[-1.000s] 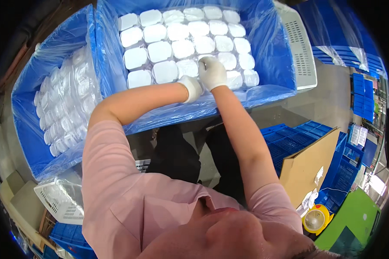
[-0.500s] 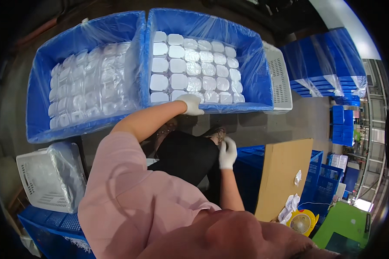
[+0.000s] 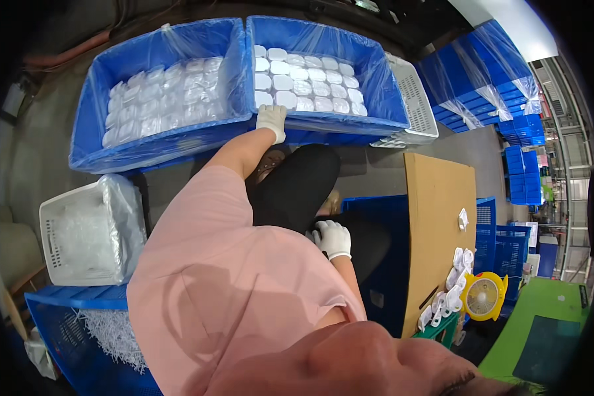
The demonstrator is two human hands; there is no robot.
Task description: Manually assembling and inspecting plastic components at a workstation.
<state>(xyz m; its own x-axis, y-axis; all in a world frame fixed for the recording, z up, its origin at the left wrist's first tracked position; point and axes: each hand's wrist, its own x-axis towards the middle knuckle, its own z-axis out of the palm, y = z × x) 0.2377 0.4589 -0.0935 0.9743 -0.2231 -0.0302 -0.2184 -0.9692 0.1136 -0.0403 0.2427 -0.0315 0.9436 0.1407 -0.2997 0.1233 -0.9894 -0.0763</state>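
My left hand (image 3: 270,124), in a white glove, hooks its fingers over the near rim of the right blue crate (image 3: 350,120). That crate is lined with clear plastic film, and rows of white rounded-square pieces (image 3: 318,88) fill its bottom. Beside it stands the left blue crate (image 3: 158,148), whose similar white pieces (image 3: 155,105) lie under film. My right hand (image 3: 332,239), gloved too, rests on my dark-trousered leg with its fingers apart and nothing in them. Its fingertips are partly hard to make out against the leg.
A cardboard sheet (image 3: 439,198) stands at the right, with small white parts (image 3: 452,280) and a yellow fan (image 3: 485,296) beyond it. White baskets (image 3: 72,231) (image 3: 419,99) flank the crates. A blue bin of white shreds (image 3: 112,336) is at lower left. Stacked blue crates (image 3: 482,72) stand far right.
My right hand has come down from the air onto my leg. The left hand has turned on the crate rim, its fingers now pointing away from me. The whole view has shifted.
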